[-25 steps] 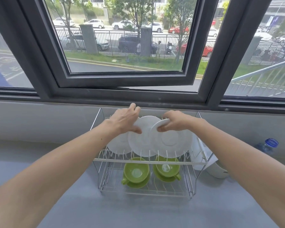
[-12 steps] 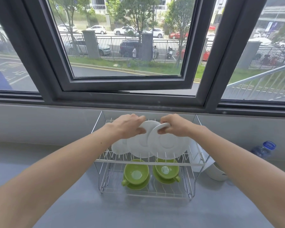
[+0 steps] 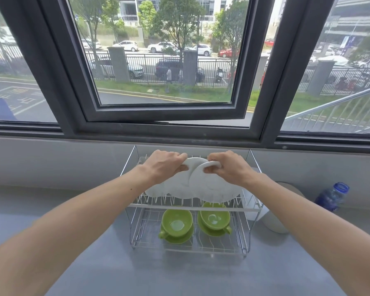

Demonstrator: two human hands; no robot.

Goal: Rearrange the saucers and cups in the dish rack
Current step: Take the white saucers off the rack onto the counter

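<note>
Left hand [image 3: 167, 165] is gripping the top rim of the middle white saucer [image 3: 178, 185], fingers curled over it; right hand [image 3: 229, 167] is likewise clamping the right white saucer [image 3: 212, 188]. The grey surface [image 3: 179, 278] is carrying the wire dish rack [image 3: 192, 209]. Both saucers are standing on edge in its upper tier, overlapping. In the lower tier, the left green cup [image 3: 176, 221] and right green cup [image 3: 215, 217] are sitting upright on green saucers [image 3: 177, 239].

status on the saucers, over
Left hand grips middle white saucer, right hand grips right white saucer. Both standing in top tier of dish rack. Green cups below, untouched.
</note>
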